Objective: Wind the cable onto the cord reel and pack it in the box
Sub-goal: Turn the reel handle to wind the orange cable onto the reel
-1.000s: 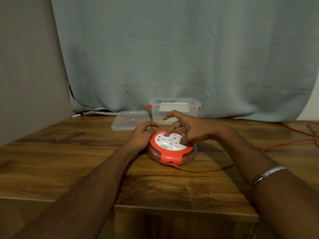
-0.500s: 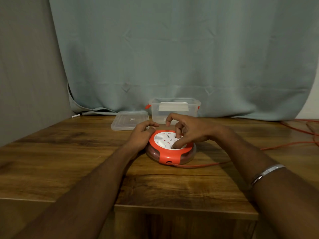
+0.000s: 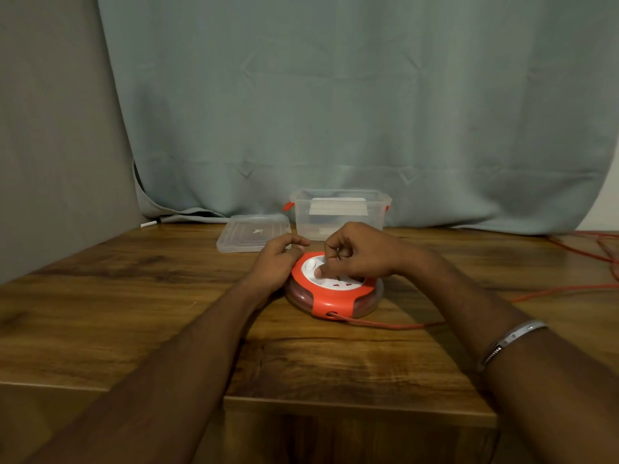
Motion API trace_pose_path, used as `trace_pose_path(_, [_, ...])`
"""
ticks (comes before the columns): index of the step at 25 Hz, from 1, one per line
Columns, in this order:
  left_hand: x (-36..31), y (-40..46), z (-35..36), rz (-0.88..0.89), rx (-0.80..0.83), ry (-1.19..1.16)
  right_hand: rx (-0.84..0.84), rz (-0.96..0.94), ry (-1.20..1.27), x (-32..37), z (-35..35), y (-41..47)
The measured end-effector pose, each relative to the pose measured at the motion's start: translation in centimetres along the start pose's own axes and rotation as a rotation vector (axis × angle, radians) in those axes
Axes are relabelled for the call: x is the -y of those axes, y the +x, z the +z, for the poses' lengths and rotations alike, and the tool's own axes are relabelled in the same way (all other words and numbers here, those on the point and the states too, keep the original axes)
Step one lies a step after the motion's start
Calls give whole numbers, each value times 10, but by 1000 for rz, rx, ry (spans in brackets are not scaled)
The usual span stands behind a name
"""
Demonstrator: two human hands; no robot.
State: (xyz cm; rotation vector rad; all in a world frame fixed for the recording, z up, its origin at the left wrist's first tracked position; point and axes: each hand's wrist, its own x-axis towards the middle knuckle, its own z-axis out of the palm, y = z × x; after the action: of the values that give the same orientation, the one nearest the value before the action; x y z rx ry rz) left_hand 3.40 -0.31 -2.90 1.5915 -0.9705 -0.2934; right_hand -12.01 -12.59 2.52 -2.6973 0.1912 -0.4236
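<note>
Wooden counter (image 3: 134, 329), curtain behind. Left hand (image 3: 274, 262) grips the cord reel (image 3: 331, 296), right hand (image 3: 358, 252) curls fingers onto its white top, looks mid-winding. Plenty of red cable (image 3: 385, 324) trails off right. Box (image 3: 338, 212) open, nothing packed yet.

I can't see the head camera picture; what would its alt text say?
Two bare hands work an orange and white cord reel on a wooden table: the left hand steadies its edge while the right hand, fingers curled, presses on its white top. An orange cable trails off to the right; an open clear box and its lid sit behind.
</note>
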Motion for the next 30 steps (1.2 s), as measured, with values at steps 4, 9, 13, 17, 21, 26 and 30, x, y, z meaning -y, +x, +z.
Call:
trace_pose_path(4, [-2,-1,0,-15,9,16,37,10,71,-4,-15,-4])
trace_pose_path(9, [-3,-3,0,-10,10,17,193,64,98,-13,-20,-4])
trace_pose_path(13, [-3,-4,-1,-11,11,45,189,60,155,-19,-21,-4])
trace_pose_path(17, [-2,-3,-1,-13,3,41,170,50,140,-21,-21,-6])
trace_pose_path(21, [-3,-3,-1,-13,-2,40,137,67,99,-16,-19,-6])
trace_pose_path(26, [-3,-3,-1,-10,-1,27,84,60,-24,-6,-13,-5])
trace_pose_path(30, [-2,-2,-1,-2,5,27,59,65,-102,-1,-10,-3])
